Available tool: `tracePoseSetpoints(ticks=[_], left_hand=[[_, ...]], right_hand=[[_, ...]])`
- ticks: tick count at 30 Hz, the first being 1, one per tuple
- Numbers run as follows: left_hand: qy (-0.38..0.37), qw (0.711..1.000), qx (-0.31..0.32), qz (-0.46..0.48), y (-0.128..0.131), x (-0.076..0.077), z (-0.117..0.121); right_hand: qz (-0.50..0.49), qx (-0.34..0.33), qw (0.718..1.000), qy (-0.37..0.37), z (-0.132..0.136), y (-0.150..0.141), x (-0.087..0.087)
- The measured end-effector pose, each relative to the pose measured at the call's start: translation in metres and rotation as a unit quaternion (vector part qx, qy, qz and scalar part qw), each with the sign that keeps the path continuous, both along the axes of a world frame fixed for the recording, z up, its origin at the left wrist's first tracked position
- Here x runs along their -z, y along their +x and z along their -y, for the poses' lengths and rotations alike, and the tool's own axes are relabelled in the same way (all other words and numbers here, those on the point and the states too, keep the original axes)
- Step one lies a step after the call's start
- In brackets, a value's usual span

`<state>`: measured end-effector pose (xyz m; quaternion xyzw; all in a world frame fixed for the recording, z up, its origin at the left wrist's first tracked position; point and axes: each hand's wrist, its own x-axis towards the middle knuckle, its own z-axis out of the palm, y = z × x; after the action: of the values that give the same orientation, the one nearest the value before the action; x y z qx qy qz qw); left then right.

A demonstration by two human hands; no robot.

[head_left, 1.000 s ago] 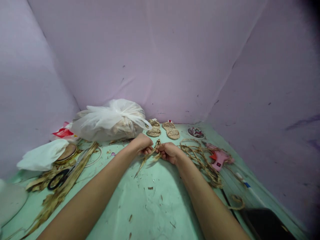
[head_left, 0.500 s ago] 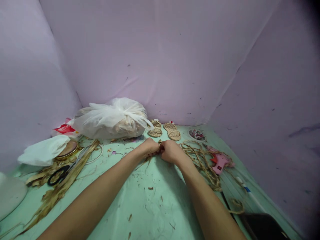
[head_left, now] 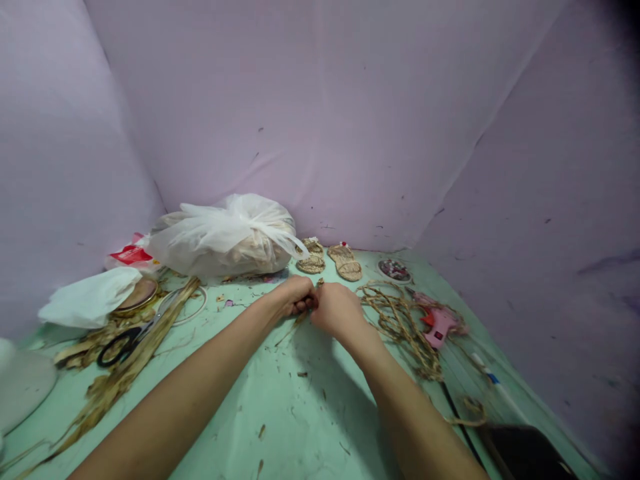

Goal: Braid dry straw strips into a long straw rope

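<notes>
In the middle of the green table my left hand (head_left: pixel 299 296) and my right hand (head_left: pixel 338 307) meet, fingers closed. Between them they grip dried plant-fibre strips (head_left: pixel 300 321); loose ends trail below my left hand and a small knotted end (head_left: pixel 321 282) pokes up above. My right hand's fingers are mostly hidden behind its own back. Just beyond lie small woven slippers (head_left: pixel 349 269), some with a red or white bead on top. A tangle of braided fibre cord (head_left: pixel 395 312) lies right of my right hand.
A stuffed white plastic bag (head_left: pixel 225 240) rests at the back left. Black-handled scissors (head_left: pixel 120 347) lie with long dried strips (head_left: pixel 135 360) on the left. To the right are a pink glue gun (head_left: pixel 440 325), a dish of beads (head_left: pixel 394 269) and a black phone-like object (head_left: pixel 525 452).
My hands have come together and my right hand has turned over, its back now toward me. The strip ends, spread apart earlier, are now mostly covered by my fingers.
</notes>
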<state>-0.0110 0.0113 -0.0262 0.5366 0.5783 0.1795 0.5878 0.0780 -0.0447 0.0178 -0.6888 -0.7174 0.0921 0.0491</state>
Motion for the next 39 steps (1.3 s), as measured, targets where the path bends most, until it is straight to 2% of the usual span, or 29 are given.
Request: tracePoseSetpoints(ticks=[2, 5, 6, 8, 9, 11, 14, 16, 18, 20, 21, 25, 27, 29, 31, 34, 36, 39], left_hand=[[0.0, 1.0, -0.006, -0.017, -0.003, -0.001, 0.0], [0.004, 1.0, 0.011, -0.016, -0.009, -0.007, -0.001], [-0.004, 1.0, 0.02, -0.005, -0.011, -0.009, -0.002], [-0.04, 0.998, 0.038, 0.037, -0.017, -0.011, -0.005], [-0.062, 0.995, 0.047, 0.06, -0.019, -0.012, -0.007], [-0.094, 0.989, 0.062, 0.095, -0.022, -0.012, -0.01], [-0.106, 0.986, 0.068, 0.109, -0.023, -0.011, -0.012], [-0.101, 0.987, 0.069, 0.1, -0.022, -0.011, -0.01], [-0.089, 0.99, 0.071, 0.083, -0.02, -0.012, -0.009], [-0.078, 0.992, 0.067, 0.077, -0.02, -0.012, -0.008], [-0.081, 0.991, 0.062, 0.086, -0.021, -0.012, -0.009], [-0.135, 0.977, 0.047, 0.155, -0.026, -0.008, -0.017], [-0.158, 0.973, 0.039, 0.166, -0.028, -0.007, -0.019], [-0.168, 0.972, 0.034, 0.162, -0.028, -0.006, -0.021], [-0.172, 0.971, 0.035, 0.162, -0.028, -0.005, -0.021], [-0.175, 0.968, 0.042, 0.173, -0.028, -0.004, -0.022], [-0.175, 0.967, 0.047, 0.181, -0.029, -0.002, -0.023], [-0.173, 0.966, 0.055, 0.184, -0.029, 0.0, -0.023]], right_hand=[[-0.018, -0.018, 1.0, -0.015, 0.001, 0.001, -0.001], [-0.088, -0.04, 0.994, -0.059, -0.006, 0.019, -0.006], [-0.122, -0.027, 0.99, -0.061, -0.01, 0.028, -0.008], [-0.214, 0.049, 0.975, -0.032, -0.018, 0.043, -0.01], [-0.276, 0.095, 0.956, -0.023, -0.022, 0.049, -0.01], [-0.411, 0.162, 0.896, -0.044, -0.027, 0.052, -0.009], [-0.556, 0.179, 0.8, -0.136, -0.027, 0.039, -0.002], [-0.596, 0.173, 0.762, -0.186, -0.026, 0.027, 0.004], [-0.607, 0.166, 0.746, -0.218, -0.026, 0.019, 0.01], [-0.594, 0.155, 0.754, -0.236, -0.027, 0.019, 0.015], [-0.578, 0.152, 0.768, -0.229, -0.029, 0.022, 0.017], [-0.441, 0.133, 0.881, -0.105, -0.036, 0.047, 0.023], [-0.367, 0.105, 0.92, -0.087, -0.037, 0.058, 0.024], [-0.321, 0.067, 0.936, -0.127, -0.036, 0.062, 0.024], [-0.295, 0.033, 0.938, -0.176, -0.031, 0.058, 0.024], [-0.286, 0.001, 0.939, -0.19, -0.024, 0.043, 0.028], [-0.275, -0.001, 0.95, -0.151, -0.022, 0.032, 0.034], [-0.224, 0.021, 0.974, -0.014, -0.022, 0.02, 0.045]])
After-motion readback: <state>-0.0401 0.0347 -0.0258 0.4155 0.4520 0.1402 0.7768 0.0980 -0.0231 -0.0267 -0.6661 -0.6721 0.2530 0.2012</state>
